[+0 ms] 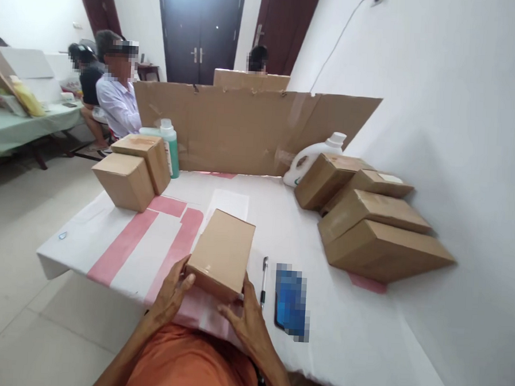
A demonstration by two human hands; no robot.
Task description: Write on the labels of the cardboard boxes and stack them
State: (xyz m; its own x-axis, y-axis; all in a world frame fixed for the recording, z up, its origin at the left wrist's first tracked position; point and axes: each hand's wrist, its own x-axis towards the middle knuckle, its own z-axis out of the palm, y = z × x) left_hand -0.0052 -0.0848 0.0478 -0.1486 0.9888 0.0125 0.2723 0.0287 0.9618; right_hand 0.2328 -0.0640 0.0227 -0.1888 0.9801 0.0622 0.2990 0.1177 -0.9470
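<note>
A closed brown cardboard box [224, 252] lies on the white table [354, 330] right in front of me. My left hand [172, 292] grips its near left corner, thumb on top. My right hand [242, 319] holds the near right corner from below, fingers curled against the box's front edge. A black pen [264, 281] lies just right of the box, and a blue phone [292, 301] lies beside the pen.
Two cardboard boxes [131, 172] stand at the table's far left by a green bottle [171, 145]. Several boxes [368, 227] are stacked at the right against the wall, with a white jug [311, 155] behind. A cardboard screen [243, 129] stands at the back. People sit beyond it.
</note>
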